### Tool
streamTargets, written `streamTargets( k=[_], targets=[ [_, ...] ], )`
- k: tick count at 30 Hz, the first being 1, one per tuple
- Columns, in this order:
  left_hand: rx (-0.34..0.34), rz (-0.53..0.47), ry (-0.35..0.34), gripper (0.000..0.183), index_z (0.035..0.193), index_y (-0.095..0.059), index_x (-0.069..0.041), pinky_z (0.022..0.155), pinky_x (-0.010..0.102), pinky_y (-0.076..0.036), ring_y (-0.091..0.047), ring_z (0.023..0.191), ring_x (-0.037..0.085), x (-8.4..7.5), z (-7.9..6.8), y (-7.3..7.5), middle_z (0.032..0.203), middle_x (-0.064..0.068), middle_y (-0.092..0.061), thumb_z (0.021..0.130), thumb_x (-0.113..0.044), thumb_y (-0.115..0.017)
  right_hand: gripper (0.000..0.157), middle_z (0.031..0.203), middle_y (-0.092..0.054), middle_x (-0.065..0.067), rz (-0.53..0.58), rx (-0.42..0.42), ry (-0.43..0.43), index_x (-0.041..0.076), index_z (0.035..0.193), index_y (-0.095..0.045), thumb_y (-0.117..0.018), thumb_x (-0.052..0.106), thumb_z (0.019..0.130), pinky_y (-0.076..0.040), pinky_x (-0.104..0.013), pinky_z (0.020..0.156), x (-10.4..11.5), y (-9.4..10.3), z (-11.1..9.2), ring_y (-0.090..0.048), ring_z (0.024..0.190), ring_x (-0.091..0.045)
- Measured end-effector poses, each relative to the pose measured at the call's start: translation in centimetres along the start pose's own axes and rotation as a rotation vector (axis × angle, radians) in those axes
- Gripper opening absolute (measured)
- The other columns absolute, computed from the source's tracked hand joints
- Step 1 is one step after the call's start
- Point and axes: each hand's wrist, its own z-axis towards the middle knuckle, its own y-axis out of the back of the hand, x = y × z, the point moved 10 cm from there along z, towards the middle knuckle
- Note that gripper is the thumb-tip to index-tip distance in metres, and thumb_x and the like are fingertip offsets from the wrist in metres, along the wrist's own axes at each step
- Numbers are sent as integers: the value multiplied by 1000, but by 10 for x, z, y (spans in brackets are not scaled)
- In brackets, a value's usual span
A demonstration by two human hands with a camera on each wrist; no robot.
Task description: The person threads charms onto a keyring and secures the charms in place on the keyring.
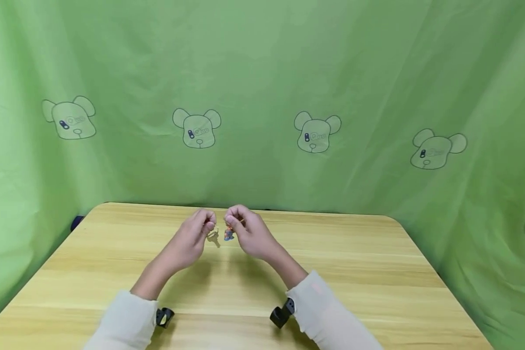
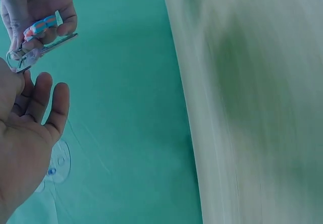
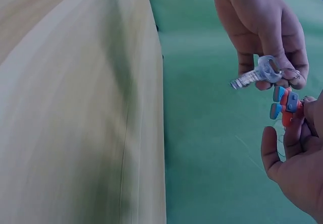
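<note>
Both hands are raised close together over the far part of the table. My left hand [image 1: 188, 240] pinches a thin metal key ring [image 3: 291, 73] between thumb and finger. From that ring hangs a silver key [image 3: 262, 71], its blade pointing away from the fingers. Facing it, my right hand [image 1: 253, 233] pinches the top of a small orange and blue figurine charm [image 3: 287, 105] by its short chain. The charm hangs just beside the key. In the left wrist view, the key [image 2: 50, 46] and charm [image 2: 40, 27] overlap near the fingertips.
A light wood table [image 1: 332, 272] with rounded far corners lies under the hands. Green cloth [image 1: 262, 58] printed with mouse-like heads hangs behind and at both sides. Black wrist mounts [image 1: 164, 317] sit at the sleeve cuffs.
</note>
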Motion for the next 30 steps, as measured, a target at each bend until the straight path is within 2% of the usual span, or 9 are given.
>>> streamTargets(
  k=[5,9,14,22,30],
  targets=[
    [-27,-41,-3,6,92,-46,-7,62,25,-41,-42,74,11,-9,6,-9,82,-1,-42,97,-3,-47,11,85,-52,-17,25,-50,55,-5,99,-52,-46,4,99,-46,-23,64,-10,9,-9,-52,75,-31],
    [-53,-104,0,6,92,-46,-7,63,25,-42,-44,75,12,-15,11,-16,82,-2,-42,97,-4,-46,14,86,-52,-11,49,-94,57,-3,101,-53,-47,9,99,-46,-23,65,-26,15,-14,-50,76,-23],
    [-71,-152,-19,7,92,-45,-8,62,25,-39,-41,72,12,-23,16,-26,78,-1,-40,98,-4,-45,19,86,-52,-11,94,-135,53,-1,101,-54,-47,17,99,-46,-24,64,-32,21,-21,-50,76,-19],
    [-71,-171,-17,6,95,-47,-8,63,26,-39,-42,73,12,-29,18,-35,79,-2,-43,99,-10,-44,22,85,-54,-11,234,-136,-1,1,99,-54,-49,22,99,-50,-26,67,-37,24,-26,-56,76,-19],
    [-72,-175,-21,6,96,-46,-9,62,26,-39,-42,72,12,-29,20,-38,79,-2,-42,100,-10,-43,19,86,-54,-14,200,-137,9,0,100,-54,-49,18,99,-48,-25,65,-34,27,-27,-55,76,-21]
  ],
)
